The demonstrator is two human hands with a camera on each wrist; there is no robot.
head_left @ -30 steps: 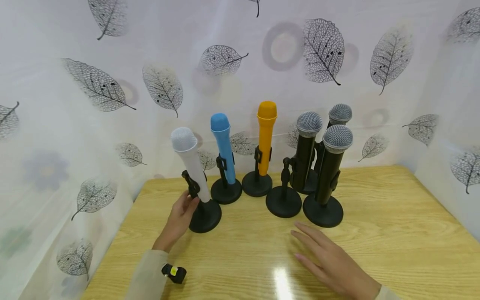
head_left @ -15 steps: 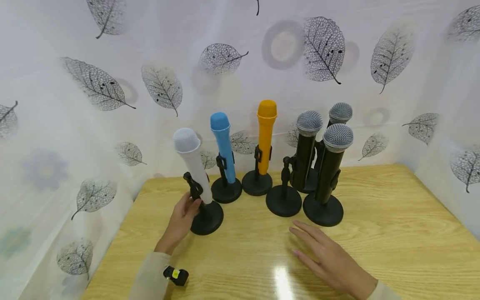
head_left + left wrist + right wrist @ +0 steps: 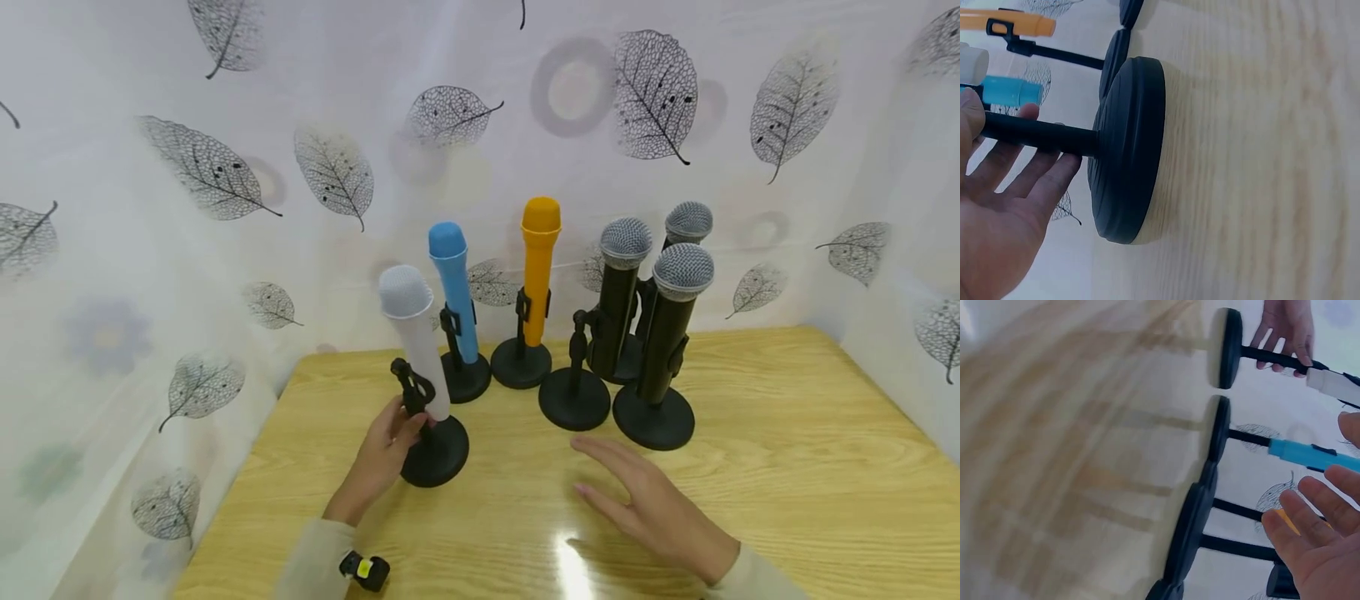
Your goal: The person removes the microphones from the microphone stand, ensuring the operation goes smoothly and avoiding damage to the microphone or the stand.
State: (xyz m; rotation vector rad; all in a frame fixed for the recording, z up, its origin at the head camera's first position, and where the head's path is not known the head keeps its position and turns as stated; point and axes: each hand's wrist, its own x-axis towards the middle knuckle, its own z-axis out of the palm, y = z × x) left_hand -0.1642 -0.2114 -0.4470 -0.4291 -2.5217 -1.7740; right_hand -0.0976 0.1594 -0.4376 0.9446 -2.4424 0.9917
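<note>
My left hand grips the black pole of a desk microphone stand, which carries a white microphone tilted in its clip. In the left wrist view, fingers and thumb wrap the pole above the round base; whether that base touches the table cannot be told. My right hand hovers over the table with spread fingers, holding nothing. Closest to it stand a bare microphone stand and a black microphone with a silver grille on its own stand.
Behind the white microphone is a blue microphone on a stand, with an orange microphone to its right. Two more black microphones, one left and one behind, crowd the right group. A leaf-patterned curtain backs the wooden table.
The white microphone and its stand have moved right and toward me with my left hand. My right hand has shifted slightly left. The view has turned a little.
</note>
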